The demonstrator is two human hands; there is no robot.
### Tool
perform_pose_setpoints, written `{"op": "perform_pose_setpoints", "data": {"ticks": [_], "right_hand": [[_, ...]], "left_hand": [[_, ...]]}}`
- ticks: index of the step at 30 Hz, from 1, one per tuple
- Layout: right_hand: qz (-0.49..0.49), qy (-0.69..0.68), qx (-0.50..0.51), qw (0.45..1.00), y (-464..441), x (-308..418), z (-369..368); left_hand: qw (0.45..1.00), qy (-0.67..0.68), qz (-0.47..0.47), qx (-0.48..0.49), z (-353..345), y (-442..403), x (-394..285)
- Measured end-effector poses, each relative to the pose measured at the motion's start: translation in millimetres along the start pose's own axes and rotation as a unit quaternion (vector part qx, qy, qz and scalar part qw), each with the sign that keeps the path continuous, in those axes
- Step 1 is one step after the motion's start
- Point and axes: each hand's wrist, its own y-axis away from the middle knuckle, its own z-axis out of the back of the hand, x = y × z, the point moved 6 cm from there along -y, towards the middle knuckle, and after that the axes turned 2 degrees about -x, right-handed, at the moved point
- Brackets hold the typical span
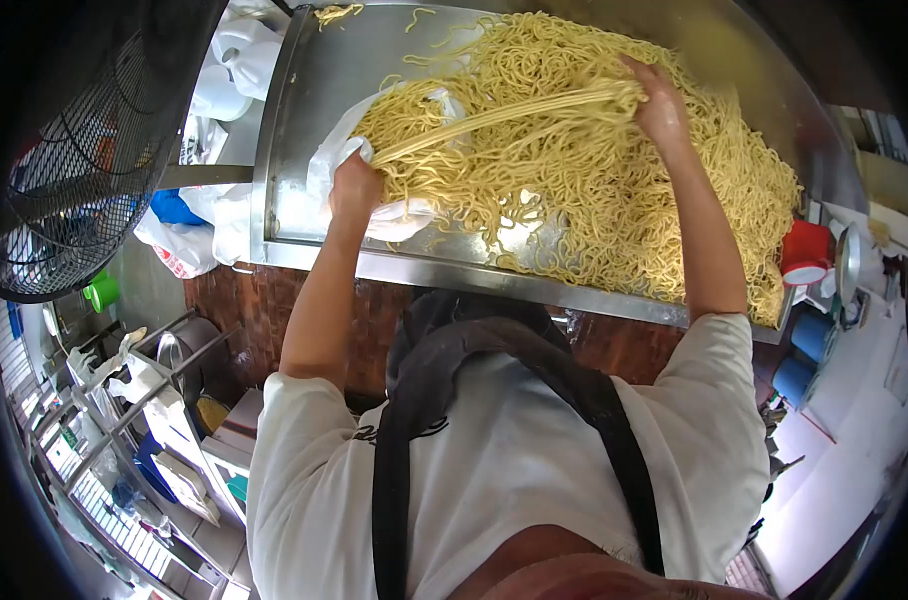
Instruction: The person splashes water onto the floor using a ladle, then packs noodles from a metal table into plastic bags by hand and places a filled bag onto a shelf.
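A large heap of yellow noodles (594, 190) covers the middle and right of a steel tray table (374, 45). My right hand (661, 105) is closed on a bunch of noodles at the heap's upper part. From it a stretched strand bundle (514, 108) runs left to the mouth of a white plastic bag (329, 160). My left hand (356, 187) is closed on the near edge of that bag, which lies spread on the steel with noodles in it. The fingertips of my left hand are partly hidden.
At the left stands a black wire fan (79, 170). White plastic jugs (249, 55) and bags (179, 240) sit beyond the table's left edge. A red container (806, 250) is off its right end. The table has a raised metal rim (454, 275) along my side.
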Motion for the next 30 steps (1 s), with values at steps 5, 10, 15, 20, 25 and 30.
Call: {"op": "perform_pose_setpoints", "data": {"ticks": [5, 10, 15, 20, 25, 30], "right_hand": [[-0.056, 0.076, -0.085, 0.992, -23.9, -66.8, 6.1], [-0.188, 0.199, 0.153, 0.949, -67.5, -136.4, -20.3], [0.028, 0.265, 0.315, 0.911, -75.3, 74.1, -20.6], [0.35, -0.013, 0.12, 0.929, -71.1, 210.6, -209.0], [0.272, -0.083, 0.396, 0.873, -34.2, 249.6, -213.3], [0.21, -0.355, 0.456, 0.789, 36.2, 350.5, -125.1]], "left_hand": [[1.0, -0.015, 0.013, -0.001, -6.6, -13.6, 25.3], [0.996, 0.03, -0.055, 0.066, 9.2, -16.2, 40.7], [0.977, 0.199, -0.063, 0.048, 35.7, 3.2, 21.2], [0.857, 0.514, 0.002, -0.035, 85.6, 54.9, -24.0], [0.655, 0.752, 0.004, 0.068, 134.4, 72.0, -67.6], [0.684, 0.708, -0.162, 0.07, 170.7, 107.2, -113.8]]}}
